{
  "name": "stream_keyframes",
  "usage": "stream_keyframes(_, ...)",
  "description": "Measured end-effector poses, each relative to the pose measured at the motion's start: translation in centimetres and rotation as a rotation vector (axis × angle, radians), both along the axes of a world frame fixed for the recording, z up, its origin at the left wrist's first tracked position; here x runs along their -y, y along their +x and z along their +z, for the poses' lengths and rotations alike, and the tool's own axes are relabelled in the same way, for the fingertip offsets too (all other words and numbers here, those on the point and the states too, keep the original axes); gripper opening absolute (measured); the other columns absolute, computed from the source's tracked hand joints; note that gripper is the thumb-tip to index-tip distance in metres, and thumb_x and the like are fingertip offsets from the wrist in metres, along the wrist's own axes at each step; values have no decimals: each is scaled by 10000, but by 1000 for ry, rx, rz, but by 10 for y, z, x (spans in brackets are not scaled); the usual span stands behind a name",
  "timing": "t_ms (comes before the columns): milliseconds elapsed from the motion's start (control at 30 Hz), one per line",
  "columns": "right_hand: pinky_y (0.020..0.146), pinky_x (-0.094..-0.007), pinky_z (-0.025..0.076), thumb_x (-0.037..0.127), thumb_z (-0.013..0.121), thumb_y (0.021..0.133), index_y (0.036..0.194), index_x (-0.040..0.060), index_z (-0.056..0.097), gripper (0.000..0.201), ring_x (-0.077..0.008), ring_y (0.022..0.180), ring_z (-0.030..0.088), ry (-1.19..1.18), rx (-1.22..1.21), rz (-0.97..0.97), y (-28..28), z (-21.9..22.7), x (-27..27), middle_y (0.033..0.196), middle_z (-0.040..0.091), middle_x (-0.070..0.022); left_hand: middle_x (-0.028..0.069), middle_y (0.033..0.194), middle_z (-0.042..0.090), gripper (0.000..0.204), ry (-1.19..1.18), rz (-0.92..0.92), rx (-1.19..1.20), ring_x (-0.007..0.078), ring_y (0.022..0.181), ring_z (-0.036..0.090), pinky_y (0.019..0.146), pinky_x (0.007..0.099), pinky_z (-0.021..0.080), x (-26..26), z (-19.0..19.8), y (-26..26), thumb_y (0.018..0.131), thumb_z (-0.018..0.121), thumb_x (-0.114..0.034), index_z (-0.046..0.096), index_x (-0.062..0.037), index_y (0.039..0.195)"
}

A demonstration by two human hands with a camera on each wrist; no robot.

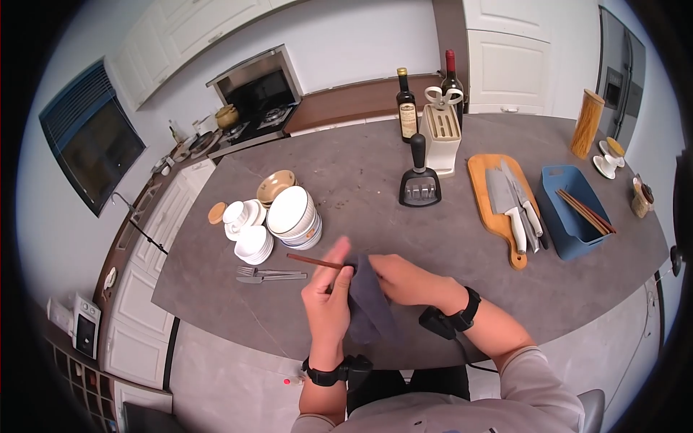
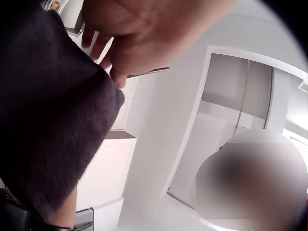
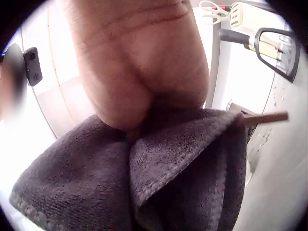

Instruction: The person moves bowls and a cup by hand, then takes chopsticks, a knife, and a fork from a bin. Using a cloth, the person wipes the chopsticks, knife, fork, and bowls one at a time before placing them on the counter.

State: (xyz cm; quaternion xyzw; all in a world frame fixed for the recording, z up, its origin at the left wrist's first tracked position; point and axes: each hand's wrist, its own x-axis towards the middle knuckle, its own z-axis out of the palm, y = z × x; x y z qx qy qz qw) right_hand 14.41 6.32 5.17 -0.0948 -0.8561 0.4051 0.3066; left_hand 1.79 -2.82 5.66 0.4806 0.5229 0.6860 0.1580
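Observation:
In the head view the left hand (image 1: 328,296) pinches a reddish-brown chopstick (image 1: 310,260) between thumb and fingers, over the table near its front edge. The right hand (image 1: 404,280) grips a dark grey cloth (image 1: 368,307), which wraps the chopstick's right part and hangs below both hands. The right wrist view shows the cloth (image 3: 183,168) bunched under the right hand (image 3: 144,67), with a chopstick end (image 3: 269,117) sticking out of it. In the left wrist view the cloth (image 2: 53,106) covers much of the left side.
Stacked bowls (image 1: 292,213) and cutlery (image 1: 271,275) lie to the left. Ahead stand a meat claw (image 1: 420,189), knife block (image 1: 442,141) and bottles (image 1: 406,108). Rightward are a cutting board (image 1: 484,180) with knives and a blue basket (image 1: 577,247) holding chopsticks.

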Motion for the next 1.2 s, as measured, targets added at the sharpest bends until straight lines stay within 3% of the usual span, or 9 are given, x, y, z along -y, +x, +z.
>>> stream_keyframes(67,752,-409,488,29,528,862,1074,-33,523,221,-384,872,610,5,-61,-66,2,-5,-6,928,638,-183,100,1097,642,200,90,137,-71,147,952,600,856,260,445,3,-2,-2,903,562,-52,621,21,1080)
stream_keyframes(200,768,-330,529,124,547,921,1096,22,553,203,-201,878,647,-653,-454,-118,9,0,-25,957,653,-82,79,975,652,184,-102,74,35,113,842,587,753,232,451,33,-10,-12,930,547,-125,597,36,1003)
stream_keyframes(267,774,-307,538,154,554,931,1109,45,556,209,-148,881,640,-962,-545,-122,11,8,-27,969,644,-52,76,877,665,213,-524,-222,25,119,751,584,704,244,464,33,-25,-13,957,510,-160,604,30,932)
stream_keyframes(333,751,-293,547,159,551,933,1132,52,541,226,-145,876,642,-1191,-622,41,12,8,-25,1007,634,-64,87,862,660,200,-512,-310,-85,135,750,605,702,261,480,24,-48,-8,957,482,-120,601,34,913)
stream_keyframes(600,787,-311,539,226,503,964,1189,55,521,283,-169,937,629,-1223,-503,112,-8,-20,-14,1092,613,-66,104,778,646,161,-505,-588,218,178,657,621,607,287,490,13,-55,-1,915,444,1,601,38,921)
stream_keyframes(800,764,-306,542,214,501,961,1136,59,548,239,-161,912,634,-1160,-443,12,-21,-23,7,1066,616,-67,70,676,587,169,-230,-103,448,142,556,544,532,265,449,3,-70,12,889,442,31,610,22,875)
stream_keyframes(967,803,-348,535,279,462,974,1128,63,545,279,-191,936,629,-1254,-611,-19,-11,-23,-13,1066,615,-69,8,598,523,202,-504,-455,424,80,475,463,451,221,369,25,-65,-2,949,493,-108,610,3,828)
stream_keyframes(1033,843,-378,520,319,432,980,1133,81,537,301,-215,973,616,-1366,-782,224,1,-23,-30,1081,608,-68,-3,587,509,222,-559,-468,410,71,476,455,451,213,359,38,-61,-1,953,504,-135,607,2,811)
stream_keyframes(1200,877,-398,502,322,444,972,1141,119,535,280,-229,1019,595,-1405,-848,228,5,-40,-52,1104,598,-58,-18,579,483,264,-628,-463,392,64,471,432,452,206,333,46,-51,3,964,514,-193,603,4,812)
